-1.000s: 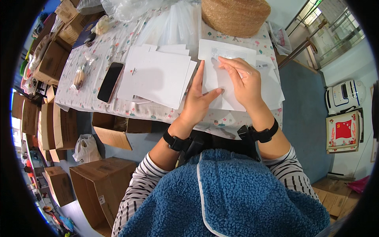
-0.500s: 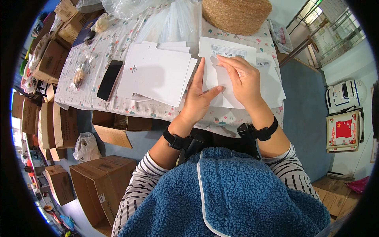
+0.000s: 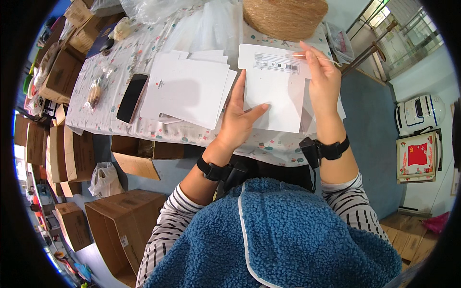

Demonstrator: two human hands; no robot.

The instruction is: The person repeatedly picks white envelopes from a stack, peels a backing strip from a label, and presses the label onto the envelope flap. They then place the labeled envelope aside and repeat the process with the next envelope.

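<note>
My left hand [image 3: 242,117] rests on the left edge of a white paper envelope [image 3: 273,101], index finger stretched upward and thumb spread across the paper. A printed rectangular label [image 3: 274,64] is near the envelope's top. My right hand [image 3: 322,77] is above the right side, fingers closed on a thin pale strip or cord [image 3: 336,62] with a curved free end. A pile of white papers [image 3: 185,91] lies left of my hands, and a dark-screened phone [image 3: 132,98] lies left of that pile.
The patterned tablecloth [image 3: 93,115] bears clear plastic bags [image 3: 201,29], a small bagged item [image 3: 96,91] and a round woven straw item [image 3: 283,17]. Cardboard boxes [image 3: 122,235] stand left and below. At right are a metal pole [image 3: 365,55] and a white appliance [image 3: 415,115].
My right hand has moved up and to the right from the label, drawing out a thin pale strip and uncovering the label. My left hand has stayed on the envelope, shifting slightly left.
</note>
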